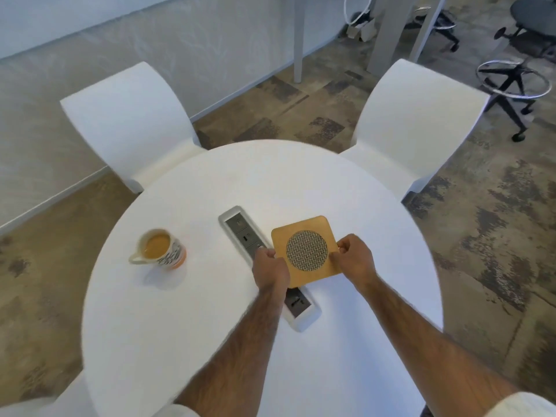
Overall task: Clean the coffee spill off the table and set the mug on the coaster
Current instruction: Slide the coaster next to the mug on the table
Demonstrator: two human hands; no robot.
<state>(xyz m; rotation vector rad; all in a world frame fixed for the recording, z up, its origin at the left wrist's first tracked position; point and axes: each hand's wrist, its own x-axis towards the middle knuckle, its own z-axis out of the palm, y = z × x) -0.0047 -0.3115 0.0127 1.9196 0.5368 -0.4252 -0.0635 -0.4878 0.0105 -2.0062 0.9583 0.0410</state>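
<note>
We see no spill on the round white table (210, 341); our left hand (269, 266) and right hand (355, 260) pinch the square tan mesh-centred coaster (307, 251), the patterned ceramic mug (161, 249) near the left edge not yet on it.

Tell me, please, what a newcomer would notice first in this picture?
First, the square tan coaster with a round mesh centre, which the left hand and the right hand pinch by its side edges over the middle of the round white table. Next, the mug full of milky coffee, which stands alone on the table's left side.
</note>
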